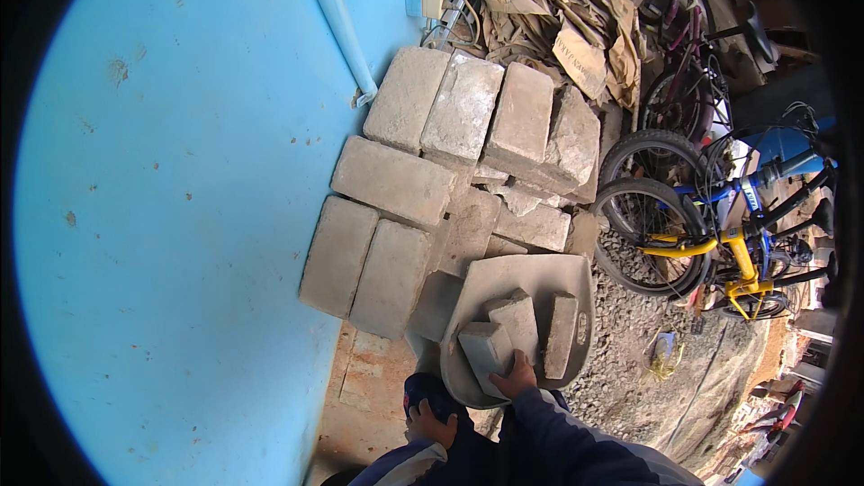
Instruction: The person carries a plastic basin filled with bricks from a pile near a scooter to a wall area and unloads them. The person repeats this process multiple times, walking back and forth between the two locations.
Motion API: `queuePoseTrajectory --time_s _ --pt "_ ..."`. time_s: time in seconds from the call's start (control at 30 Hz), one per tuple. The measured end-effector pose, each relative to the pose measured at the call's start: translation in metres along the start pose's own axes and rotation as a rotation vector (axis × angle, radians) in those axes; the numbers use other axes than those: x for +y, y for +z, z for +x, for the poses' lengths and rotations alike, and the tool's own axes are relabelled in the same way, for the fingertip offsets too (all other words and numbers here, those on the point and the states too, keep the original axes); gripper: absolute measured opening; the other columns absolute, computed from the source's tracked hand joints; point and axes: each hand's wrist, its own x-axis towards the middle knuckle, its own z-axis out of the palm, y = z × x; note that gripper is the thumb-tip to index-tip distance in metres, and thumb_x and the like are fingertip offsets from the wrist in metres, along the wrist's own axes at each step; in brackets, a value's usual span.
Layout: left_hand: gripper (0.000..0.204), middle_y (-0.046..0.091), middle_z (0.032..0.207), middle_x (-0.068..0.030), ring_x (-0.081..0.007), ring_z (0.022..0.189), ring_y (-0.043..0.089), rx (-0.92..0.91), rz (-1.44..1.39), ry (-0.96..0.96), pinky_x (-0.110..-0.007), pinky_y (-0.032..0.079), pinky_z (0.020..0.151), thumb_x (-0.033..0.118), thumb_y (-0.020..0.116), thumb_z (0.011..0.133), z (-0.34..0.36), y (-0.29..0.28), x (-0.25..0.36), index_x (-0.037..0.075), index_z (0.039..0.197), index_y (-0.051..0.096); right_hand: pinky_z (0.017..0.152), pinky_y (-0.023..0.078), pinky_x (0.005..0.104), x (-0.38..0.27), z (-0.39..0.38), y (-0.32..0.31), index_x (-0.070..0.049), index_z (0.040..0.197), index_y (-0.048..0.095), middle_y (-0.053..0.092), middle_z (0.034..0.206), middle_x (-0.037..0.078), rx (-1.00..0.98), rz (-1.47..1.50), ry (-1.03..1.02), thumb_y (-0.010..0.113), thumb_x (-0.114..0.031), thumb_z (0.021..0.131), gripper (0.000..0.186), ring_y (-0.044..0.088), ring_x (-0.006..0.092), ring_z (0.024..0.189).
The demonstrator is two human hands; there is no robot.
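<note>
Right hand [517, 373]: clamped on a grey brick [486, 347] in the grey pan [504, 274].
Left hand [430, 425]: empty, resting on the knee.
Advice: grip the brick's underside, lift clear of neighbouring bricks [538, 322].
Beyond the hands: stacked blocks [432, 171] against the blue wall [180, 216].

We see a grey tub [576, 281] carrying three bricks [517, 322], two leaning together and one upright beside them. Behind it, the ground [364, 378] bears a stack [423, 171] of larger blocks against the wall.

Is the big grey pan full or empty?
Partly full. The grey metal pan holds three grey stone blocks, with bare pan floor showing above them. The right hand rests on one block.
</note>
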Motion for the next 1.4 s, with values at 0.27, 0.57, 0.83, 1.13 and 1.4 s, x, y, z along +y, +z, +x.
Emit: queuePoseTrajectory --time_s 0.27,0.57,0.83,1.13,1.4 --pt "0.086 0.046 0.138 -0.0213 -0.043 0.126 0.048 -0.043 -0.05 -0.027 -0.059 0.042 0.1 0.049 0.074 0.073 0.005 -0.002 0.0 0.011 0.142 0.041 0.093 0.05 0.0411 -0.041 -0.002 -0.064 0.004 0.12 0.055 0.063 0.115 0.023 -0.094 0.042 -0.034 0.09 -0.039 0.058 0.083 0.063 0.036 0.108" --pt "0.087 0.047 0.138 -0.0216 -0.0418 0.125 0.049 -0.064 -0.032 -0.064 -0.054 0.044 0.1 0.051 0.074 0.072 0.006 -0.015 0.007 0.01 0.142 0.041 0.086 0.052 0.0338 -0.208 0.061 -0.237 0.004 0.112 0.061 0.068 0.099 0.015 0.075 0.242 -0.647 0.093 -0.03 0.059 0.071 0.066 0.0225 0.092" --pt "0.089 0.036 0.15 -0.0249 -0.0433 0.136 0.039 -0.107 -0.091 -0.017 -0.051 0.038 0.11 0.05 0.069 0.08 0.002 -0.038 0.018 0.005 0.149 0.035 0.1 0.046 0.036 -0.42 0.182 -0.352 0.004 0.133 0.055 0.063 0.123 0.024 0.057 -0.151 -0.799 0.091 -0.041 0.055 0.096 0.062 0.0327 0.113" --pt "0.089 0.035 0.151 -0.024 -0.0441 0.133 0.042 -0.095 -0.085 -0.085 -0.054 0.039 0.108 0.051 0.071 0.078 0.009 -0.023 0.012 0.01 0.15 0.036 0.114 0.023 0.0603 -0.448 0.224 -0.279 -0.023 0.157 0.017 0.033 0.152 0.016 0.447 -0.72 -0.751 0.088 -0.05 0.058 0.125 0.032 0.0389 0.141" --pt "0.086 0.048 0.137 -0.024 -0.0426 0.123 0.051 -0.083 -0.074 -0.069 -0.053 0.045 0.1 0.049 0.074 0.073 0.013 -0.013 0.003 0.008 0.141 0.042 0.112 0.023 0.0614 -0.437 0.218 -0.277 -0.036 0.151 0.035 0.039 0.15 0.017 0.515 -0.585 -0.837 0.09 -0.042 0.056 0.109 0.037 0.0408 0.137"
